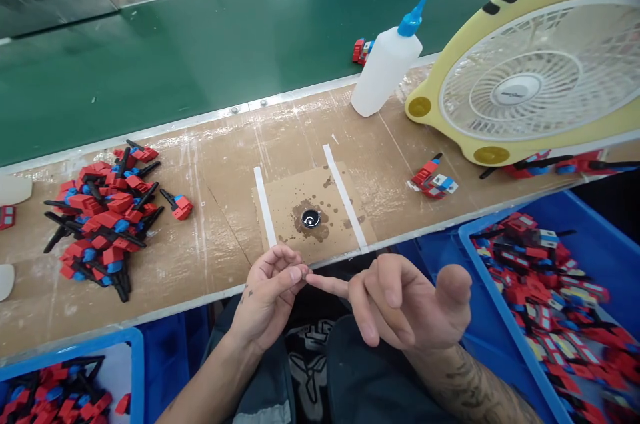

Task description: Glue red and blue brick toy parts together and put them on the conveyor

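My left hand (274,294) is in front of the table edge, thumb and fingers pinched together at the fingertip of my right index finger. Whatever small thing may sit in that pinch is too tiny to make out. My right hand (407,301) is turned palm up, its index finger stretched towards the left and its thumb sticking out. The other fingers are loosely bent with nothing in them. Just beyond both hands, a small round cup of dark liquid (311,218) sits on a stained cardboard piece (287,191) held by white tape strips.
A pile of red, blue and black toy pieces (110,211) lies at left. On the right are a white squeeze bottle (383,71), a yellow fan (515,77) and a toy piece (434,179). Blue bins (510,317) hold more below the table. Behind runs a green belt (200,57).
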The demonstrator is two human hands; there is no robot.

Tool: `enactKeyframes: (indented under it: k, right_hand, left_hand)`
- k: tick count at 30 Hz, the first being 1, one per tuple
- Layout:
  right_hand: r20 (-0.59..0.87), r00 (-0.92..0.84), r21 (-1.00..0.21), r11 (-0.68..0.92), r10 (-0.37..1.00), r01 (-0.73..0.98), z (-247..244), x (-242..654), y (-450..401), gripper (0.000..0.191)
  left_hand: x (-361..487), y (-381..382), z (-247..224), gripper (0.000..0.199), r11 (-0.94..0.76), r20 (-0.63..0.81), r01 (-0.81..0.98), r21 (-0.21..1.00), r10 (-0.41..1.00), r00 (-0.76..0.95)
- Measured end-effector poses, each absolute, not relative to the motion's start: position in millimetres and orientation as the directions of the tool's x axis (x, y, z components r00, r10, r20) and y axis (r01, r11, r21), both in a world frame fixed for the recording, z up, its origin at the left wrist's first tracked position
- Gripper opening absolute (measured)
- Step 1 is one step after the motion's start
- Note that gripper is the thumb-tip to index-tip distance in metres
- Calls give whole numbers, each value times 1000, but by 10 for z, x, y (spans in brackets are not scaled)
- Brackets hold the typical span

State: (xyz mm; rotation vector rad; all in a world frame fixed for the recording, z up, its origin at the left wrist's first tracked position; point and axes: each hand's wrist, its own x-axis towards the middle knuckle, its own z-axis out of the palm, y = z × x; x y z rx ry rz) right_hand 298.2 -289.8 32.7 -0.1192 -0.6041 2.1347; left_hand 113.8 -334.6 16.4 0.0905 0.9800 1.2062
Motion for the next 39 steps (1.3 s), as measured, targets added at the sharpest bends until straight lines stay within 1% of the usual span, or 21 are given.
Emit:
enactKeyframes:
  k: [5, 10, 11, 14, 16, 20, 24, 31, 39]
  right_hand:
    - [121, -569, -481, -454, 813, -750, 302, 2977, -2904, 70]
    - [136, -527, -477, -410, 839, -777, 385, 2973, -2849, 69]
    - [149, -531, -483, -407, 834, -775, 399, 2976, -2834, 69]
    - [156, -558, -491, -426, 815, -760, 395, 2981, -2812, 67]
    - [132, -582, -488, -459, 803, -743, 361, 2971, -2823, 67]
    - [91, -598, -469, -496, 796, -731, 306, 2926, -2870, 68]
    - [114, -611, -474, -497, 784, -727, 322, 2900, -2886, 70]
    - [137, -631, -520, -486, 764, -702, 354, 2918, -2887, 66]
    - [149, -633, -518, -485, 759, -704, 344, 2925, -2896, 67]
  left_hand:
    - [1190, -3355, 143, 20, 401, -593, -751, 524, 805, 16]
    - [1307, -3446, 93, 22, 560, -619, -708, 431, 754, 220]
    - [1296, -3448, 93, 22, 551, -618, -715, 430, 757, 212]
    - [1176, -3406, 127, 23, 402, -586, -774, 488, 809, 51]
    - [1076, -3366, 167, 23, 343, -572, -787, 513, 820, -16]
    - [1004, -3337, 224, 24, 343, -557, -778, 527, 830, -11]
    - [1042, -3353, 223, 26, 337, -546, -764, 551, 837, -24]
    - [1030, -3366, 216, 27, 345, -552, -749, 566, 833, -34]
    - [1047, -3361, 212, 25, 351, -541, -734, 582, 840, -27]
